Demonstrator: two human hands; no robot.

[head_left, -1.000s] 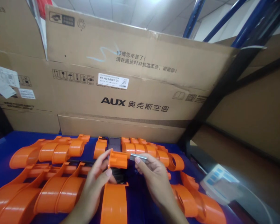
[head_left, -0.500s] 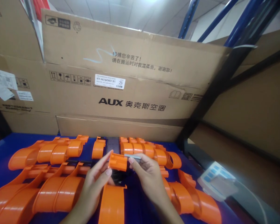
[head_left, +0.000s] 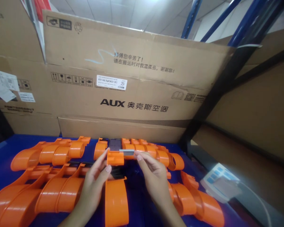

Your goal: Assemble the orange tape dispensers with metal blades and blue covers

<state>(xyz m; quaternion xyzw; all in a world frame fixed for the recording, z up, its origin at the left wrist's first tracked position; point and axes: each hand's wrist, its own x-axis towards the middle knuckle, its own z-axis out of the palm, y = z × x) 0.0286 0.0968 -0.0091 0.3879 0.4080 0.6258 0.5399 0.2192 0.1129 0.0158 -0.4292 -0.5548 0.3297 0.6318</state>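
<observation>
My left hand (head_left: 94, 178) pinches an orange plastic piece (head_left: 115, 158) between thumb and fingers, near the middle of the view. My right hand (head_left: 153, 173) holds the right end of a short grey metal strip (head_left: 127, 152) that looks finely toothed along its upper edge. The strip's left end meets the upper right of the orange piece; how deep it sits I cannot tell. Below the hands is a wide orange band (head_left: 116, 201), which looks like part of the same tape dispenser. The join between them is partly hidden.
Several orange tape dispensers (head_left: 60, 195) stand in rows on the blue surface (head_left: 142, 201), left and right of my hands. A dark flat object (head_left: 115, 144) lies behind them. Cardboard boxes (head_left: 132, 126) wall off the back. A white device with blue keys (head_left: 219, 183) sits at the right.
Both hands have risen slightly, the left also shifting left. The strip has turned its flat side to view and lies more level, with more of it showing between the right fingers and the orange piece.
</observation>
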